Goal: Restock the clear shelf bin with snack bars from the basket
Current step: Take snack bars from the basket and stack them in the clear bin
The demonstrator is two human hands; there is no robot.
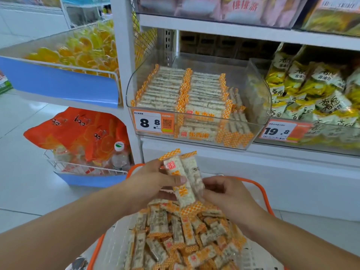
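Left hand (pixel 153 180) gripping two snack bars (pixel 184 180) upright above the basket (pixel 262 190), right hand (pixel 224 193) pinching their lower right edge, clear shelf bin (pixel 259 106) beyond, part filled with rows of bars

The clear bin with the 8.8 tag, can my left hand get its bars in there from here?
Probably yes. The clear bin is open on top, directly above and ahead of the left hand holding bars; nothing stands between them.

Clear glossy plastic shelf bin (pixel 259 106), shiny film-wrapped snack bars (pixel 183 184), smooth orange plastic basket (pixel 263 193) rim, white wire rack (pixel 58 164) near left, glossy floor tiles (pixel 25 172)
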